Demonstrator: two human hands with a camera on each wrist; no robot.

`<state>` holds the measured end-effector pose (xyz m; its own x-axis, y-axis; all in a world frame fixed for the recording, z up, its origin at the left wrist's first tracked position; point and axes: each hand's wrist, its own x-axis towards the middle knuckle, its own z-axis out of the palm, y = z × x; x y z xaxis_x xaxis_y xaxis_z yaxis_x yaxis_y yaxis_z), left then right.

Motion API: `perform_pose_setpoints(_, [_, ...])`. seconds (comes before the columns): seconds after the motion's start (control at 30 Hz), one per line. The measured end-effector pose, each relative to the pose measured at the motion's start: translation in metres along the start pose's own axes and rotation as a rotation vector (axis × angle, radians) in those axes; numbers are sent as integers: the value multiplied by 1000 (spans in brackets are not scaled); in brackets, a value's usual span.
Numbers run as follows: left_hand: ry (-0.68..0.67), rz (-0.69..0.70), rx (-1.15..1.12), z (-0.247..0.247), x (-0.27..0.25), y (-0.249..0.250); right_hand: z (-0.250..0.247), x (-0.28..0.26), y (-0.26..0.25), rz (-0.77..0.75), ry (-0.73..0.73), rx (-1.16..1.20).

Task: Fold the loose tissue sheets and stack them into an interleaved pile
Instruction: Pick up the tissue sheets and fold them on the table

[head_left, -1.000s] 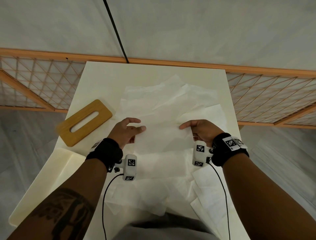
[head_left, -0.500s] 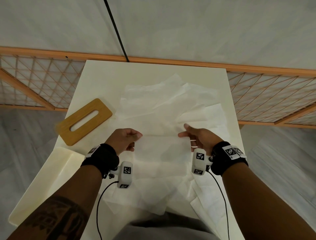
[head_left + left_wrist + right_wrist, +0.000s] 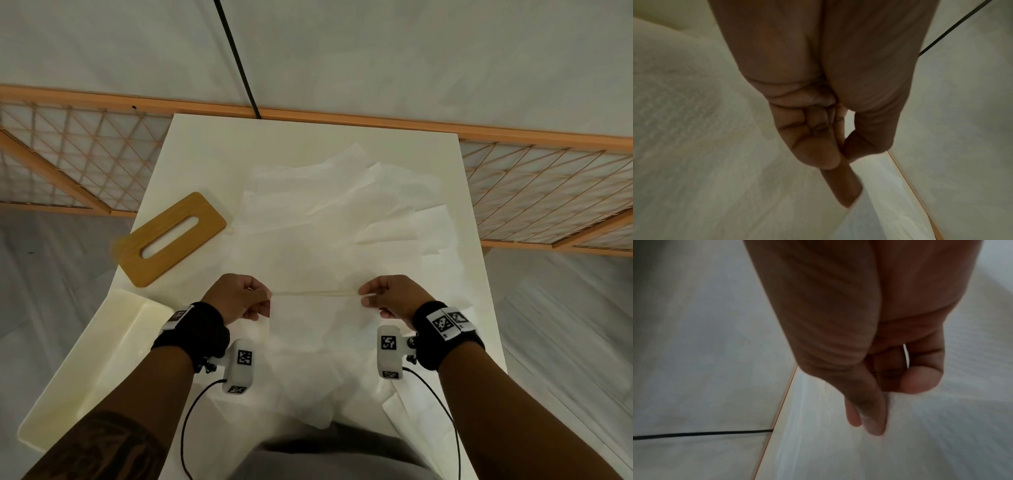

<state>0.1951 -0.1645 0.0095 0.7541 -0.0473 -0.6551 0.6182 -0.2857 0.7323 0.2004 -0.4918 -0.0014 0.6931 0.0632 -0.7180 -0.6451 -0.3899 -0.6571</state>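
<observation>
Tissue sheet stretched between two pinching hands

The left hand (image 3: 239, 298) and right hand (image 3: 390, 297) each pinch one end of the sheet (image 3: 317, 318), taut between them above the loose sheets (image 3: 342, 212) on the counter (image 3: 205, 147).

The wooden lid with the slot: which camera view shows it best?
The head view: the wooden lid lies whole on the table's left edge, beside the tissue sheets, its slot visible. Neither wrist view shows it; they show only the hands and tissue.
</observation>
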Motion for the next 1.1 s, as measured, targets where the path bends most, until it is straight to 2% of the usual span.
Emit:
perform_pose_setpoints(0.13, [-43, -18, -21, 5, -1, 1, 7, 3, 2, -27, 23, -74])
perform_pose_setpoints(0.3, [-23, 30, 194, 3, 4, -5, 9, 4, 1, -38, 50, -137])
perform_pose_setpoints(0.57, [-30, 19, 406, 6, 6, -9, 8, 8, 1, -55, 108, -210])
perform_pose_setpoints(0.77, [1, 77, 608, 6, 10, -14, 10, 11, 1, -4, 152, -295])
perform_pose_setpoints(0.9, [80, 143, 710, 7, 16, -13, 9, 11, -26, 1, 285, -442])
perform_pose_setpoints(0.97, [81, 149, 750, 6, 17, -11, 10, 19, -44, -19, 334, -369])
perform_pose_setpoints(1.1, [96, 161, 796, 7, 17, -9, 10, 65, -59, 1, 334, -9])
